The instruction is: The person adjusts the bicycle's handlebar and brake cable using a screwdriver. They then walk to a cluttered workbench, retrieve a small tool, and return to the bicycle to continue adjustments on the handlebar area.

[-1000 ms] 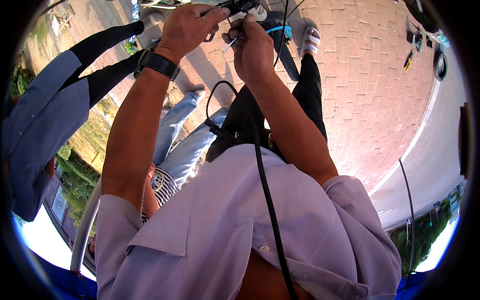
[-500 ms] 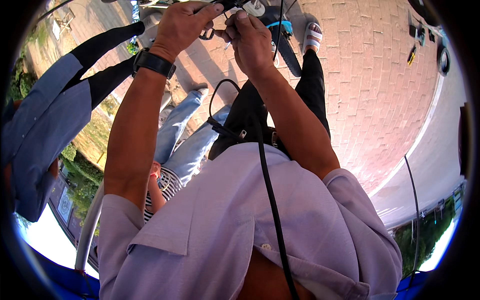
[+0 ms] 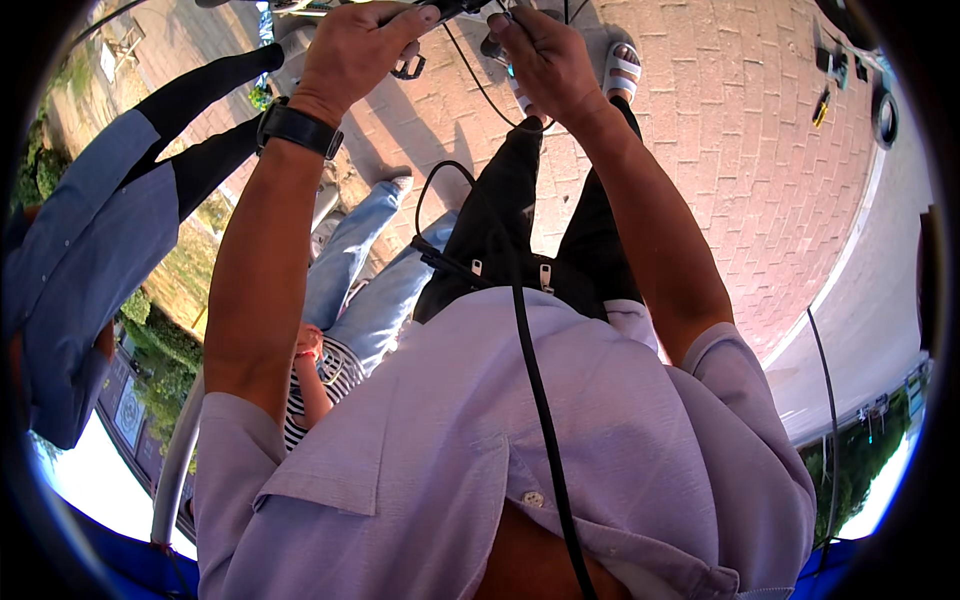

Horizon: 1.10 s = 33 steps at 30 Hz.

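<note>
My left hand (image 3: 365, 55) is closed at the upper edge, its thumb pressed along a black bicycle part (image 3: 458, 8) that the frame cuts off. I cannot tell whether it is the handlebar or a lever. To its right, my right hand (image 3: 550, 65) is closed with thumb and fingers pinched; what lies between them is hidden. A thin black cable (image 3: 480, 90) hangs from beside the black part and curves down behind my right wrist. Below my left hand shows a black bicycle pedal (image 3: 408, 68).
A person in a blue shirt (image 3: 90, 220) stands at left, another in jeans (image 3: 355, 235) nearer. Brick paving (image 3: 740, 150) spreads right, with a small tyre (image 3: 885, 118) and a yellow-black tool (image 3: 822, 108). A thick black cord (image 3: 535, 390) hangs over my shirt.
My right hand has moved right, away from my left, uncovering the thin cable's loop. The bicycle tyre seen beside it before no longer shows. My left hand has barely moved.
</note>
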{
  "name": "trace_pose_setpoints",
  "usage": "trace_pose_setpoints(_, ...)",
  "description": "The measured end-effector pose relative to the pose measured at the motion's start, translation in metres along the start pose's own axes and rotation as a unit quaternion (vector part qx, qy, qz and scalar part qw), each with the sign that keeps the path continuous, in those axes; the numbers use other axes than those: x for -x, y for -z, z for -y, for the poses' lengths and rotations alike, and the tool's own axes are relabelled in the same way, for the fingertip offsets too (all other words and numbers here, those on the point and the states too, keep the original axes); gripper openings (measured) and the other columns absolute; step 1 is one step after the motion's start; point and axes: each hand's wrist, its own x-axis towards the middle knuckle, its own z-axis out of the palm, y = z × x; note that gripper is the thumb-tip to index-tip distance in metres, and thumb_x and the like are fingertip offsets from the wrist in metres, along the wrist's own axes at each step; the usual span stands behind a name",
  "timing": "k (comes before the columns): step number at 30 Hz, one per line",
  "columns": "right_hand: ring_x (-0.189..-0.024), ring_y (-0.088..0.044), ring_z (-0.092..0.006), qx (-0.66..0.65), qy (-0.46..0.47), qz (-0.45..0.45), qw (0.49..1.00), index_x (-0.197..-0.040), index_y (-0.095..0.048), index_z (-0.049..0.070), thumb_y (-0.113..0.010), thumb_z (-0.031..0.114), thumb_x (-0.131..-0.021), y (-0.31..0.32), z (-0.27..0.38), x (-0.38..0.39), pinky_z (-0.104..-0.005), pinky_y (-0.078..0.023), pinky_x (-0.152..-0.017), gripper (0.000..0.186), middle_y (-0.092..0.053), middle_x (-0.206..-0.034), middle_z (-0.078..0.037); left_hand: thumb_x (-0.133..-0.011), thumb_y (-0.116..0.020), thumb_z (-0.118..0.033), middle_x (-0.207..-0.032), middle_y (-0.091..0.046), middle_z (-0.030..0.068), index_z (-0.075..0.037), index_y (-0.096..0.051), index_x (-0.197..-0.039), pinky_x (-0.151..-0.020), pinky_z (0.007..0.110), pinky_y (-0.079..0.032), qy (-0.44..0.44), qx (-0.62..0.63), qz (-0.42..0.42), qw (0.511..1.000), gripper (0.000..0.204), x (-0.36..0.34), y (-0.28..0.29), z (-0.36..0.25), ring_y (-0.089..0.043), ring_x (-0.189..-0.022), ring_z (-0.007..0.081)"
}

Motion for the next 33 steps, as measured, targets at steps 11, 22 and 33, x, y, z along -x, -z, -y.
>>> trace_pose_setpoints(11,-0.06,-0.051,-0.0381,0.071,0.066,0.057,0.994,-0.088,-0.063,0.003,-0.065,0.024,-0.098,0.023,-0.001,-0.013,-0.0421,-0.044,-0.057,0.024,-0.057,-0.069,-0.018,-0.095,-0.071,-0.032,-0.067,-0.064,-0.0018,-0.002,-0.077,-0.096,-0.06,0.022,-0.045,0.021,-0.012,0.007,1.0,0.03,0.001,0.003,0.001,-0.056,-0.064,0.003)
trace_pose_setpoints(22,-0.069,-0.063,-0.042,0.088,0.071,0.178,0.978,-0.084,-0.055,0.001,-0.06,0.011,-0.095,0.042,0.004,-0.032,-0.0492,-0.046,-0.058,0.016,-0.062,-0.074,-0.022,-0.096,-0.07,-0.034,-0.066,-0.061,-0.0035,-0.002,-0.075,-0.088,-0.058,0.023,-0.042,0.003,-0.014,-0.01,1.0,0.033,0.0,0.0,-0.002,-0.052,-0.063,0.0028)
trace_pose_setpoints(33,-0.065,-0.064,-0.042,0.111,0.085,0.224,0.965,-0.083,-0.057,0.001,-0.062,0.012,-0.095,0.048,0.0,-0.045,-0.0477,-0.048,-0.056,0.018,-0.063,-0.074,-0.021,-0.095,-0.07,-0.037,-0.068,-0.06,-0.0054,-0.006,-0.076,-0.093,-0.052,0.022,-0.038,0.053,-0.021,-0.014,0.998,0.032,0.004,0.0,-0.016,-0.047,-0.06,0.0008)
